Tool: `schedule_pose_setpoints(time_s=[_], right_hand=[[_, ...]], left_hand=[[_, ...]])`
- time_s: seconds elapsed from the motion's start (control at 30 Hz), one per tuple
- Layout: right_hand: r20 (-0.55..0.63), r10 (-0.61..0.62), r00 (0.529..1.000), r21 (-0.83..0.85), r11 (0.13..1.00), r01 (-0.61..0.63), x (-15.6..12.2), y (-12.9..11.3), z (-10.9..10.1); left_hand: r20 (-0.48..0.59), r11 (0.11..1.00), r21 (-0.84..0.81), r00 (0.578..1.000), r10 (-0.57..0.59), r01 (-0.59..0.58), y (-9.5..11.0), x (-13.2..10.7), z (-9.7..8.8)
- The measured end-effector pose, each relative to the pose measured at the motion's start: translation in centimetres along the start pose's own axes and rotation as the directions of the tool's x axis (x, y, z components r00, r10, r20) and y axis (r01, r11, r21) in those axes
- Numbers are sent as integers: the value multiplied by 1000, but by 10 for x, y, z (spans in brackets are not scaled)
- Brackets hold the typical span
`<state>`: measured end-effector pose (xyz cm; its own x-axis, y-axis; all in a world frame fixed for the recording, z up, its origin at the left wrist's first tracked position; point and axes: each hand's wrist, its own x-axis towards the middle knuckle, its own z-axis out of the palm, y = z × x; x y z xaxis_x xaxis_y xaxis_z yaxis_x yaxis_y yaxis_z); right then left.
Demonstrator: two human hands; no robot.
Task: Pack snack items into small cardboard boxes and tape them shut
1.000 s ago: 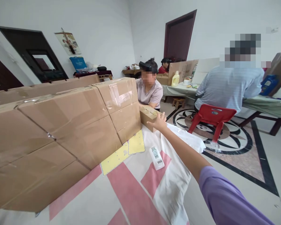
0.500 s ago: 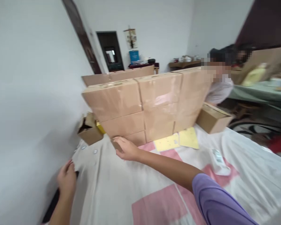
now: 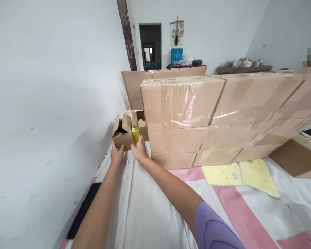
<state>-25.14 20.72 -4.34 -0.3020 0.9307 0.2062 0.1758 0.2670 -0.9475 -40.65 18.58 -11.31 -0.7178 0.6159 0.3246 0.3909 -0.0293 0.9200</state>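
Observation:
A small cardboard box with raised flaps stands by the wall at the far left of the cloth-covered table. My left hand grips its lower front edge at the left. At the box's front right corner is my right hand, fingers closed against it, with some fingertips hidden. A yellow packet stands just beyond my right fingers, beside another open cardboard box. Close to the right of that hand rises a wall of taped cardboard boxes.
A large cardboard sheet stands behind the taped boxes. Yellow dotted sheets lie in front of them. Another cardboard box sits at the right. A flat black object lies along the wall. Part of a person shows at the right edge.
My view has swung left. Both hands have reached forward to the small box; my right hand has left the taped boxes' lower corner, and my left hand has come up from the table's left edge.

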Motion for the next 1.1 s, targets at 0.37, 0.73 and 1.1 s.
schedule_pose_setpoints(time_s=[0.37,0.73,1.1], right_hand=[[-176,-7,984,138,990,32,21,23,34],[-145,-49,988,92,994,63,36,24,47],[-292,-33,956,117,991,70,46,26,51]], left_hand=[[-181,990,132,983,-33,57,-4,-5,5],[-160,985,163,987,-34,60,-1,-2,-4],[-154,986,146,987,-53,76,1,-2,-4]])
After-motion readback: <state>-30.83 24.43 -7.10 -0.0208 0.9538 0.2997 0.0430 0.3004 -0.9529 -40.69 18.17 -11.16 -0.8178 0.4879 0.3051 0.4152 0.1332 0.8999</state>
